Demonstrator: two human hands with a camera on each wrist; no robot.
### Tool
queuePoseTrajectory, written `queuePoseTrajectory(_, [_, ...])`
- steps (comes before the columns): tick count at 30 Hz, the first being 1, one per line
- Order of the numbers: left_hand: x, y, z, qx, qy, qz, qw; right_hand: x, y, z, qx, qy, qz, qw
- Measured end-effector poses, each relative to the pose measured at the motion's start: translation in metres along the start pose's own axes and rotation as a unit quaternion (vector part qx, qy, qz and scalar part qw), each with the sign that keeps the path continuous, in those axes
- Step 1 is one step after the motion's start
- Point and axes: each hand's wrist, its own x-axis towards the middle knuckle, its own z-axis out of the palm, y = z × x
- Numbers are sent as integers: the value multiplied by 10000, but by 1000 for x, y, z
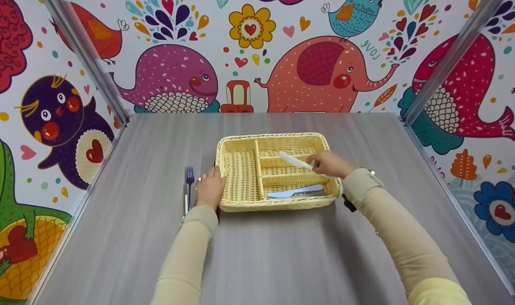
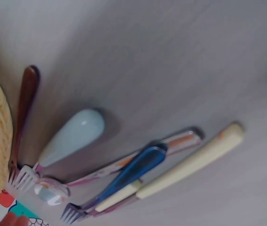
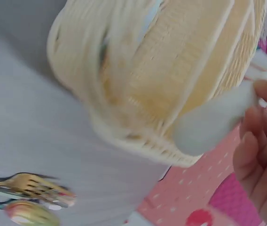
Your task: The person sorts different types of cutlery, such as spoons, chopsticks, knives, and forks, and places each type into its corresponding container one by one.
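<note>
A white knife [image 1: 294, 160] is pinched in my right hand [image 1: 330, 163], over the right part of the wicker basket [image 1: 259, 169]. Its pale, rounded end [image 3: 211, 122] shows large in the right wrist view. My left hand [image 1: 211, 186] rests against the basket's left side. A light blue knife [image 1: 295, 191] lies in the basket's front right compartment. Just left of my left hand is a blue fork [image 1: 190, 178]. The left wrist view shows a brown-handled fork [image 2: 26, 106], a fork with a thick pale handle [image 2: 74, 136] and cream-handled cutlery [image 2: 194, 162] beside it.
A gold fork [image 3: 32, 184] and a spoon [image 3: 32, 214] lie on the grey table [image 1: 257, 254] outside the basket in the right wrist view. Dividers [image 1: 258, 169] split the basket into several compartments. Printed walls [image 1: 249, 63] and metal posts [image 1: 94, 63] enclose the table.
</note>
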Motion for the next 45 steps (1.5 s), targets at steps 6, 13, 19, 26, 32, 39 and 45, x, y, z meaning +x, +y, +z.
queuePoseTrajectory(6, [-1,1,-1,34,-27,-7,10000,9,-21,15,-1189,-732,-851,9865])
queuePoseTrajectory(13, [-1,2,1,-14,27,-21,10000,18,-32,32,-1795,-1316,-943,9703])
queuePoseTrajectory(19, [-2,0,7,98,475,144,9987,22,-32,38,-1942,-1575,-667,9659])
queuePoseTrajectory(26, [0,0,8,76,402,127,9991,20,-26,34,-1847,-1360,-867,9695])
queuePoseTrajectory(32, [-1,-1,7,-12,414,89,9991,18,-18,22,-1554,-1071,-715,9794])
queuePoseTrajectory(39, [-3,-2,6,-3,450,117,9989,5,9,-3,-579,-83,-200,9981])
queuePoseTrajectory(45, [-2,-1,4,19,226,162,9996,-30,46,-29,19,801,1173,9899])
